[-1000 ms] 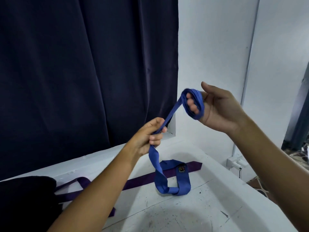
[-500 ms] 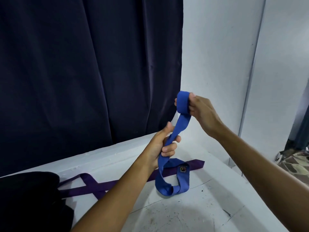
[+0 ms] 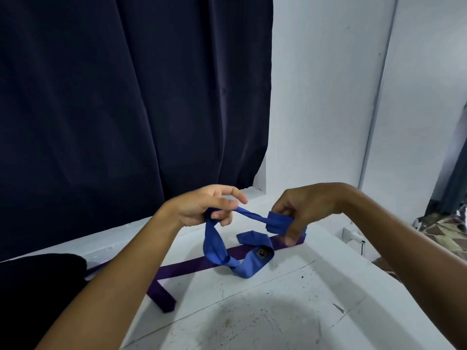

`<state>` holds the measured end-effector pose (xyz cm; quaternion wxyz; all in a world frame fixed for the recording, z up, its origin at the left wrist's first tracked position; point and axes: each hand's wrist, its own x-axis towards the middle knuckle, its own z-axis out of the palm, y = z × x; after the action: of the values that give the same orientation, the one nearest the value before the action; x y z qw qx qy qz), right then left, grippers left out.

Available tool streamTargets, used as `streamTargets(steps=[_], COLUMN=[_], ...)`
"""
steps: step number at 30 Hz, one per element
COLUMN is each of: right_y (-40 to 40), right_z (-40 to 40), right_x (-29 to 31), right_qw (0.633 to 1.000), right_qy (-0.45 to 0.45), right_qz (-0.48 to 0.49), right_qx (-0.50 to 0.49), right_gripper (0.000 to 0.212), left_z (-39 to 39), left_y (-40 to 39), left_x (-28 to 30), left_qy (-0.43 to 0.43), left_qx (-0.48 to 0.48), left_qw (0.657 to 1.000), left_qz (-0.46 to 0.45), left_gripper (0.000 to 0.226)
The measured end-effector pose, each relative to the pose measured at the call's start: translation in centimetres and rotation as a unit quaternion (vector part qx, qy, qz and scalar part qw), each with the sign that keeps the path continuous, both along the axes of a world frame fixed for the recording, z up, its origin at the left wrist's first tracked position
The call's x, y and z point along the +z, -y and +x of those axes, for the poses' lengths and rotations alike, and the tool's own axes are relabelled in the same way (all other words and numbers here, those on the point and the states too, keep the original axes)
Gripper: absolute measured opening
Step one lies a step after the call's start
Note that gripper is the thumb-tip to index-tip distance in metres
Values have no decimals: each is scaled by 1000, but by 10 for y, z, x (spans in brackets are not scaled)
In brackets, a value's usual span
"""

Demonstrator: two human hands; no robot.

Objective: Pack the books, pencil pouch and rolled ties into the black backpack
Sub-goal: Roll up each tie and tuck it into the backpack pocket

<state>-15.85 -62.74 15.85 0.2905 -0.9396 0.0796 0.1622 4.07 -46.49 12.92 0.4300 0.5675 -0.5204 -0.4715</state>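
So the right hand (image 3: 300,210) pinches a small rolled-up wad of the blue fabric tie (image 3: 214,243), fingers curled round it. The left hand (image 3: 204,208) grips the tie's loose stretch, index finger sticking out. The rest of it droops onto the scuffed white bench (image 3: 265,311), across a flat purple tie (image 3: 187,267). The black backpack (image 3: 38,286) sits at far left. Compared to half a second ago, both hands dropped lower and the roll sits sideways now.
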Motion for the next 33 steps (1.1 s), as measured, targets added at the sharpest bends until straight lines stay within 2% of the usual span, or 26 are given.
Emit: streamTargets(steps=[4,6,7,9,10,11,13,16,18,19,21,24,28,30,32,33], right_y=[4,7,8,11,12,14,14,12,11,12,13,17,23,23,23,23], right_z=[-5,-6,-6,-3,-1,1,3,5,4,3,-1,-10,-22,-24,-25,-25], right_x=[-7,-10,-12,-16,-18,-18,-16,-10,-6,-5,-3,-1,-4,-6,-9,-10], right_qw=[989,966,947,903,880,857,818,794,804,812,827,859,933,960,970,971], right_qy=[-17,13,36,93,122,146,182,200,195,191,186,175,140,101,74,68], right_qz=[136,251,311,416,458,493,544,573,560,550,528,474,323,256,229,228], right_qx=[52,65,65,45,25,4,-23,-37,-38,-41,-53,-81,-78,-52,-35,-31], right_gripper=[23,17,16,17,24,33,42,43,43,43,40,18,14,13,14,15], left_z=[20,27,28,23,17,12,-7,-42,-58,-63,-66,-59,-40,-29,-19,-17], left_y=[-6,-5,-1,7,10,13,18,23,29,30,31,28,20,15,10,7], left_x=[2,-5,-12,-24,-28,-32,-38,-46,-48,-48,-44,-39,-22,-15,-10,-7], left_qy=[124,141,156,193,170,116,19,-27,-84,-127,-196,-224,-214,-189,-107,-27], left_qx=[28,95,160,306,346,345,258,161,171,173,162,155,188,158,106,89], left_qw=[990,982,971,932,922,924,939,940,936,932,927,930,941,958,979,987], left_qz=[65,87,84,20,-46,-117,-227,-298,-297,-292,-274,-246,-182,-149,-136,-132], left_gripper=[46,57,63,62,58,55,42,47,52,48,27,6,25,36,48,48])
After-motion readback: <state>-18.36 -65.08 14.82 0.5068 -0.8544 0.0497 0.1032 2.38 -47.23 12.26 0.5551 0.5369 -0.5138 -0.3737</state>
